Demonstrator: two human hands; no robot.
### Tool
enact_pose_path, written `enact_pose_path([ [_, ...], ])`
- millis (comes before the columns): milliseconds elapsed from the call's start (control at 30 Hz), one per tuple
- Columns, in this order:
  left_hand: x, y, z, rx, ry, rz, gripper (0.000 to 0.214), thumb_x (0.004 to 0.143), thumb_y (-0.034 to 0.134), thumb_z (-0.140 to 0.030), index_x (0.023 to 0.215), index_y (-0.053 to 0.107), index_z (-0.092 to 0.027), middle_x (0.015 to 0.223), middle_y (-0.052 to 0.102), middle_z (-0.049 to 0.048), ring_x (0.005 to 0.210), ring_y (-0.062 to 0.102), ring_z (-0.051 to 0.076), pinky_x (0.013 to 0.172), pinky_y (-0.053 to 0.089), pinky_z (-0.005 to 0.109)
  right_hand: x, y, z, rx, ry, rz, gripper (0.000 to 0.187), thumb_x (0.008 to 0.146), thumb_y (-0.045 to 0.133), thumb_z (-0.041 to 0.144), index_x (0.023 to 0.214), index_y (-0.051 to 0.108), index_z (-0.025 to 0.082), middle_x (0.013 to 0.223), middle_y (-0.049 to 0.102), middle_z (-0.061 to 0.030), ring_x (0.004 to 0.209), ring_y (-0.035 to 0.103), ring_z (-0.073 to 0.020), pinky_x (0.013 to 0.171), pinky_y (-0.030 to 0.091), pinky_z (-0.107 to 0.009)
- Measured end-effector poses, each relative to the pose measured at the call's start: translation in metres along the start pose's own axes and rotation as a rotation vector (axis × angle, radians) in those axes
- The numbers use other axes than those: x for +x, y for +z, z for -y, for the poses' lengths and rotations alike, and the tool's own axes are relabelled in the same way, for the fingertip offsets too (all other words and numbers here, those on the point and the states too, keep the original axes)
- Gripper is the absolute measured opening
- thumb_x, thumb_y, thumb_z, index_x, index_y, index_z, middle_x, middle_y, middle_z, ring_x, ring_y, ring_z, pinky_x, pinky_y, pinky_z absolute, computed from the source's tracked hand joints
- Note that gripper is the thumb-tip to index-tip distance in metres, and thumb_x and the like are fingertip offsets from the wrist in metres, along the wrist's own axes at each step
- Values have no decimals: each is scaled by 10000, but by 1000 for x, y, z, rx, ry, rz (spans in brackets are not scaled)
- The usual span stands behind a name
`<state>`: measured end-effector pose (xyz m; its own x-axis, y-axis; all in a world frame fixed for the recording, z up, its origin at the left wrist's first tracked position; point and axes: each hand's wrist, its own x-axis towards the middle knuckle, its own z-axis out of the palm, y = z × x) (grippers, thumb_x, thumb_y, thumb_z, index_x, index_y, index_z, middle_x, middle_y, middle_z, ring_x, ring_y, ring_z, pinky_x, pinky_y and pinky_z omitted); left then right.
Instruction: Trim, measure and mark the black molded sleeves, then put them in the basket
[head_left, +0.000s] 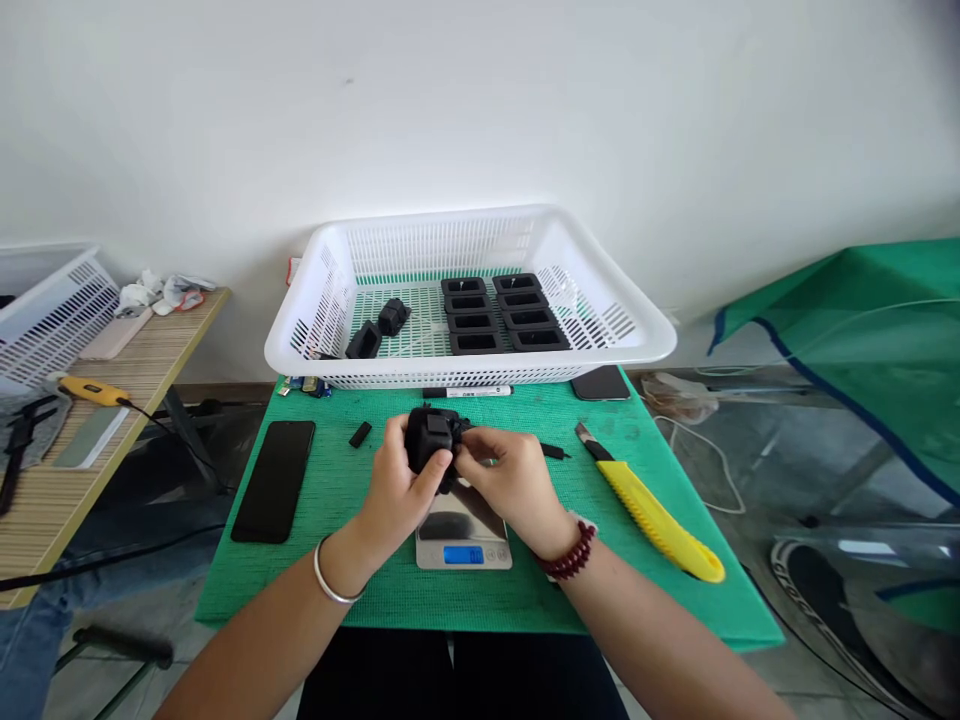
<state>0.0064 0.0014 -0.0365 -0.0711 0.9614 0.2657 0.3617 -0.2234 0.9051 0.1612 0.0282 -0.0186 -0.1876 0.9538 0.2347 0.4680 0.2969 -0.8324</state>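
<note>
Both my hands hold one small black plastic part (431, 440) just above a small digital scale (463, 535) with a lit blue display. My left hand (397, 485) wraps the part from the left, thumb on its front. From the right, my right hand (510, 478) pinches its side with the fingertips. A silver bangle sits on my left wrist, and a dark red bead bracelet on my right wrist. All this is over a green mat (675, 590) on the table.
A white basket (637, 335) at the back holds rows of black parts (499, 312) and two loose ones (379, 328). On the mat lie a black phone (274, 478), a yellow utility knife (651, 510), a marker (469, 392), a second phone (600, 383) and a small black piece (360, 434). A side table (45, 500) stands left.
</note>
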Motion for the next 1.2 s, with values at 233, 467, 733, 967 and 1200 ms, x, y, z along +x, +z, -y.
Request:
enact_pose_path([
  [233,4,-9,1,-98,-30,-112,343,886,516,-489,1083,462,-213,874,585,42,749,596,169,623,497,298,12,-17,-10,419,240,64,223,784,581,372,689,634,177,633,662,-19,622,622,-161,587,493,-271],
  [467,2,-8,3,-113,-48,-83,362,881,527,-491,1093,459,-206,912,601,53,793,610,178,663,503,309,8,-3,-6,592,230,238,235,762,652,417,756,663,182,700,678,-15,638,626,-141,609,519,-261],
  [733,0,0,-1,-34,-1,34,437,861,557,-490,1140,423,-181,977,612,93,879,621,219,715,513,346,2,1,1,176,25,69,99,750,585,224,673,633,182,635,661,-7,595,604,-133,558,458,-230],
  [967,3,-4,2,-24,33,36,418,897,496,-492,1180,438,-189,1015,626,100,898,627,219,746,520,354,2,-6,0,102,-16,55,204,789,514,220,602,583,175,520,539,21,507,480,-101,497,367,-219],
  [1200,9,-15,-2,125,189,65,429,954,389,-439,1326,477,-244,1143,583,106,1028,567,228,870,481,395,10,-20,-11,573,171,84,255,813,607,409,682,635,192,662,649,-3,645,592,-141,625,498,-269],
])
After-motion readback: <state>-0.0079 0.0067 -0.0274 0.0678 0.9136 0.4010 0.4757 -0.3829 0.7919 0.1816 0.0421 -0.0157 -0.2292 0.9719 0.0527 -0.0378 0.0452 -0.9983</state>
